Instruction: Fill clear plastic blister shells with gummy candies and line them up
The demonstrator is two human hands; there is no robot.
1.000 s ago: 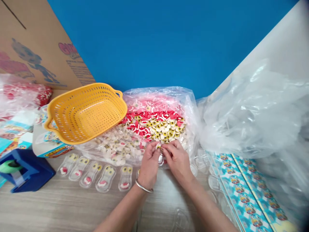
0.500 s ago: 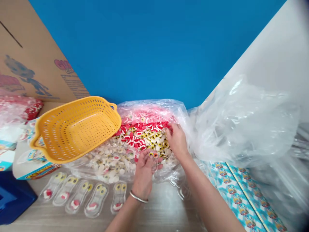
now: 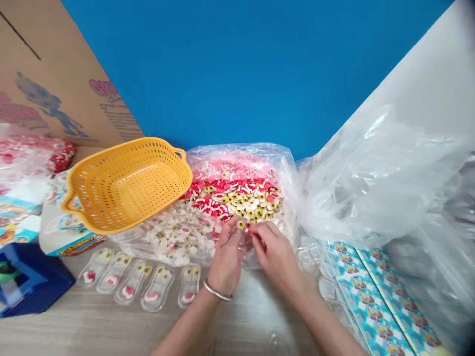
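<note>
Sitting well to the left of both hands, a blue dispenser (image 3: 48,284) looks stiff and probably the heaviest small thing here, best taken by its solid sides. Farther forward on that side, the yellow basket (image 3: 115,225) seems light and slightly springy; its end handles or rim would give a sure hold. Nearer the left hand, five filled clear trays (image 3: 158,289) lie in a row; they look thin-walled and easily dented, so the raised edges seem the place to lift them, kept level because the pieces may slide. Just beyond the hands, the open bag (image 3: 284,158) is limp, likely slippery film, with red-and-white pieces (image 3: 211,205) and eye pieces (image 3: 256,207) inside. These look soft and rubbery, fit for a light pinch at the edge.

The left hand (image 3: 226,257) cradles a clear tray (image 3: 243,242) between thumb and fingers, with a yellow eye (image 3: 241,224) and an orange-red eye (image 3: 247,225) side by side at its far end. The tray likely weighs little and would flex if squeezed; its long sides suit a loose grip. The right hand (image 3: 276,252) has thumb and forefinger drawn together beside that end; whether they grip a piece cannot be told. Right of both hands lie printed cards (image 3: 365,296), flat and probably bendable, best lifted by an edge.
</note>
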